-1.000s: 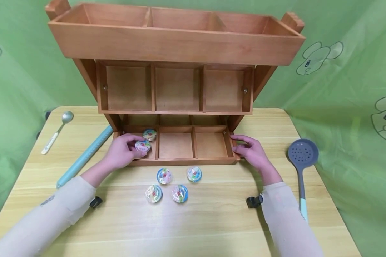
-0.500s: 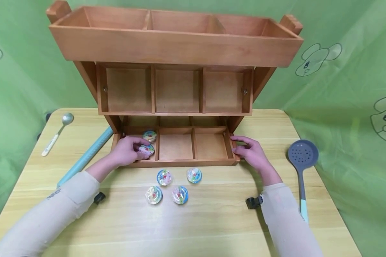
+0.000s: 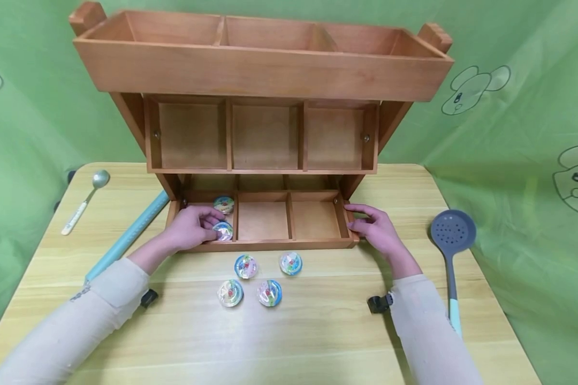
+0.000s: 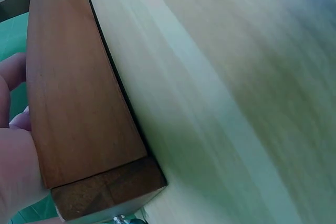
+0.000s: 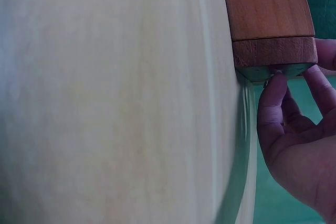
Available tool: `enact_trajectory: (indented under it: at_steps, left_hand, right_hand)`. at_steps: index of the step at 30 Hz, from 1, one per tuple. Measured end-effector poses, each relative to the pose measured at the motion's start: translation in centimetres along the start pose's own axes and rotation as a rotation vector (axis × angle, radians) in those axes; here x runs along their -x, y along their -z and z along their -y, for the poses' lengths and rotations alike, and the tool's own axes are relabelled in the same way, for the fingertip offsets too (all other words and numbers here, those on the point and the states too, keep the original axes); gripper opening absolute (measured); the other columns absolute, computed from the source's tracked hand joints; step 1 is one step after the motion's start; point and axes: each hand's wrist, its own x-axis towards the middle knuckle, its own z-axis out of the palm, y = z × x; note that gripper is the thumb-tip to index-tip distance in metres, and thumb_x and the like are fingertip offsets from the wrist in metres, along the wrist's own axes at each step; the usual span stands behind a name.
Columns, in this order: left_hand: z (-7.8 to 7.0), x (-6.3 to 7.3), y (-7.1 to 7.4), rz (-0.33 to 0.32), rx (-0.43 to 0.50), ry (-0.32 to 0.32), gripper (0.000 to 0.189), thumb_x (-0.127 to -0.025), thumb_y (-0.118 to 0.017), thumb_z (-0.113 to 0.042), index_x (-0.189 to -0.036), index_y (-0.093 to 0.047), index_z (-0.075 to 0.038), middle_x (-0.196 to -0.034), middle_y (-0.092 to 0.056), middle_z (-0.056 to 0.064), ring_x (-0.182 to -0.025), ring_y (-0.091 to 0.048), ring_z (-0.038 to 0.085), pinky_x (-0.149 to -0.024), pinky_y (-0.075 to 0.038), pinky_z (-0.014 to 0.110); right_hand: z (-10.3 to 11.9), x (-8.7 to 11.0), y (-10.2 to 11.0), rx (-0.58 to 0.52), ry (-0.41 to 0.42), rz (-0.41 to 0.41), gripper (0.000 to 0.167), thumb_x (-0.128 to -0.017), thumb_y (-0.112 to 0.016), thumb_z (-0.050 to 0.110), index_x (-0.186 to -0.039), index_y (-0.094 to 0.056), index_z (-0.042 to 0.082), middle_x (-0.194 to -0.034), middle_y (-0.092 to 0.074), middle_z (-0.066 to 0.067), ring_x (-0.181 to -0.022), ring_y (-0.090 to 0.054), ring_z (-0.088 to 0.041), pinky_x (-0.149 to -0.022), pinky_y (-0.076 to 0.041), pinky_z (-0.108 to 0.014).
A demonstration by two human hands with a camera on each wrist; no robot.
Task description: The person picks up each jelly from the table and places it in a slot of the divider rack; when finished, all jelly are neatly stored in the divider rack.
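Note:
My left hand [image 3: 190, 227] reaches into the left compartment of the bottom tray of a wooden three-tier rack [image 3: 265, 245]. Its thumb and fingers pinch the left edge of a small round jelly cup [image 3: 223, 231] with a printed lid, low near the compartment's front right corner. Behind it in the same compartment lies another jelly cup [image 3: 223, 204]. The tray's front wall hides most of this hand in the left wrist view. My right hand [image 3: 378, 227] touches the right end of the bottom tray with thumb and fingertips; the right wrist view shows the thumb [image 5: 273, 95] against the end face.
Several more jelly cups [image 3: 270, 293] lie on the table in front of the rack. A spoon [image 3: 84, 203] and a blue bar-like object [image 3: 125, 238] lie at the left, a slotted skimmer [image 3: 454, 235] at the right. The rack's wide top tray [image 3: 265, 69] overhangs the lower tiers.
My left hand has brought its jelly cup rightward and toward the front of the left compartment, down beside the divider. The right hand has stayed at the tray's right end.

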Motion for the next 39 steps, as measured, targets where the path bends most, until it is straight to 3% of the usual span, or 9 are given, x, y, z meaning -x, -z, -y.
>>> enact_trajectory:
  at_steps: [8,15,19,25,28,32,35,39]
  left_hand:
    - [0.1,0.0,0.0,0.008,-0.032,-0.044,0.030,-0.083,-0.075,-0.003,-0.112,-0.071,-0.003,-0.095,-0.066,0.007,-0.088,-0.059,0.023,-0.078,-0.051,0.038]
    - [0.1,0.1,0.0,0.001,-0.042,-0.073,0.032,-0.082,-0.077,-0.006,-0.114,-0.072,-0.004,-0.095,-0.067,0.007,-0.086,-0.061,0.023,-0.077,-0.053,0.037]
    - [-0.1,0.9,0.0,-0.084,-0.016,-0.135,0.037,-0.081,-0.077,-0.002,-0.117,-0.069,0.001,-0.104,-0.070,0.012,-0.093,-0.064,0.027,-0.080,-0.055,0.040]
    - [-1.5,3.9,-0.3,-0.272,-0.113,-0.332,0.040,-0.079,-0.078,0.001,-0.118,-0.068,0.002,-0.110,-0.067,0.016,-0.096,-0.064,0.033,-0.082,-0.055,0.047]
    - [-2.3,5.5,-0.8,-0.312,-0.149,-0.423,0.040,-0.077,-0.081,0.000,-0.115,-0.069,-0.001,-0.109,-0.068,0.012,-0.095,-0.065,0.030,-0.081,-0.056,0.045]
    - [-3.1,7.6,-1.7,-0.273,-0.129,-0.464,0.042,-0.075,-0.083,-0.002,-0.115,-0.071,-0.006,-0.113,-0.068,0.004,-0.097,-0.065,0.025,-0.084,-0.055,0.039]
    - [-3.3,8.7,-2.3,-0.212,-0.093,-0.445,0.045,-0.074,-0.085,-0.002,-0.116,-0.071,-0.008,-0.114,-0.067,-0.001,-0.097,-0.064,0.020,-0.083,-0.055,0.037]
    - [-3.0,9.5,-3.3,-0.121,-0.021,-0.395,0.049,-0.071,-0.087,0.001,-0.116,-0.070,-0.006,-0.110,-0.067,0.001,-0.091,-0.064,0.023,-0.079,-0.057,0.038]
  right_hand:
    - [0.0,0.0,0.1,-0.030,0.001,0.015,0.046,-0.093,-0.063,0.000,-0.138,-0.058,0.004,-0.078,-0.066,-0.015,-0.063,-0.061,-0.016,-0.061,-0.054,-0.030]
    - [0.7,0.3,-0.1,-0.038,-0.026,0.017,0.047,-0.093,-0.061,-0.004,-0.140,-0.055,0.000,-0.082,-0.065,-0.019,-0.065,-0.059,-0.015,-0.061,-0.053,-0.030]
    - [1.1,0.4,-0.1,-0.036,-0.029,0.024,0.048,-0.092,-0.060,-0.007,-0.140,-0.054,-0.003,-0.086,-0.064,-0.026,-0.064,-0.059,-0.017,-0.061,-0.054,-0.032]
    - [1.0,0.3,-0.1,-0.024,-0.027,0.011,0.047,-0.093,-0.062,-0.004,-0.139,-0.056,0.001,-0.089,-0.066,-0.023,-0.066,-0.060,-0.014,-0.063,-0.054,-0.029]
    - [0.8,0.3,-0.2,-0.018,-0.020,0.007,0.047,-0.093,-0.064,-0.001,-0.139,-0.057,0.003,-0.086,-0.067,-0.021,-0.065,-0.060,-0.014,-0.063,-0.054,-0.029]
    - [0.7,0.3,-0.1,-0.024,-0.013,0.011,0.047,-0.093,-0.065,-0.001,-0.139,-0.057,0.003,-0.082,-0.066,-0.019,-0.064,-0.060,-0.014,-0.062,-0.054,-0.029]
    - [0.6,0.2,-0.1,-0.031,-0.015,0.015,0.048,-0.093,-0.064,-0.002,-0.140,-0.056,0.001,-0.082,-0.066,-0.020,-0.064,-0.060,-0.014,-0.062,-0.054,-0.030]
    - [0.4,0.1,0.0,-0.035,-0.023,0.018,0.048,-0.093,-0.063,-0.003,-0.140,-0.054,-0.001,-0.083,-0.066,-0.022,-0.065,-0.060,-0.014,-0.063,-0.055,-0.032]
